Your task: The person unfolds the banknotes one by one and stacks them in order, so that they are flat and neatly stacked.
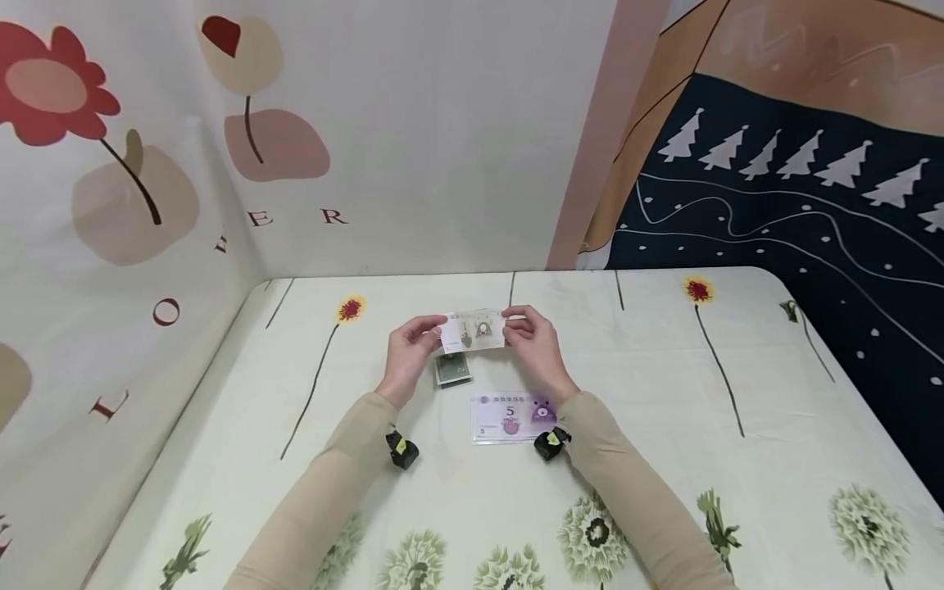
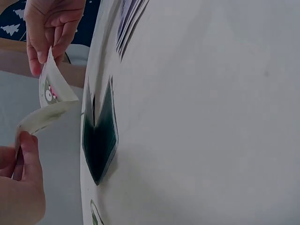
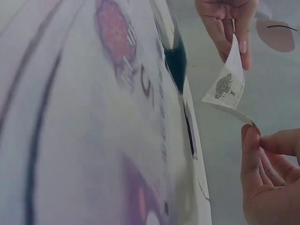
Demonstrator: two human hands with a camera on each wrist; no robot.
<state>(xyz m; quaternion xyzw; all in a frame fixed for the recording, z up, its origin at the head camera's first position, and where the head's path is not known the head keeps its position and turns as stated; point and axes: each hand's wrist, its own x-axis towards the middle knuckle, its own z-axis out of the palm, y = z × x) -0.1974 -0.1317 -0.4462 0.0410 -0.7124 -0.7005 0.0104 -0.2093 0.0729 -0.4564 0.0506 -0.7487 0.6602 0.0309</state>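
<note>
Flower-printed bench (image 1: pixel 634 369) carries purple 5 notes (image 1: pixel 490 426) nearest, then a folded green note (image 1: pixel 453 370) farther left. Beyond, a pale note (image 1: pixel 475 329) is raised between left hand (image 1: pixel 407 354), pinching its left end, and right hand (image 1: pixel 540 348), pinching its right.

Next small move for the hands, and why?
Probably bring the left hand and right hand together to close the pale note's fold: they pinch its opposite ends, both wrist views show it bent between them, and the green note nearby is already folded.
</note>
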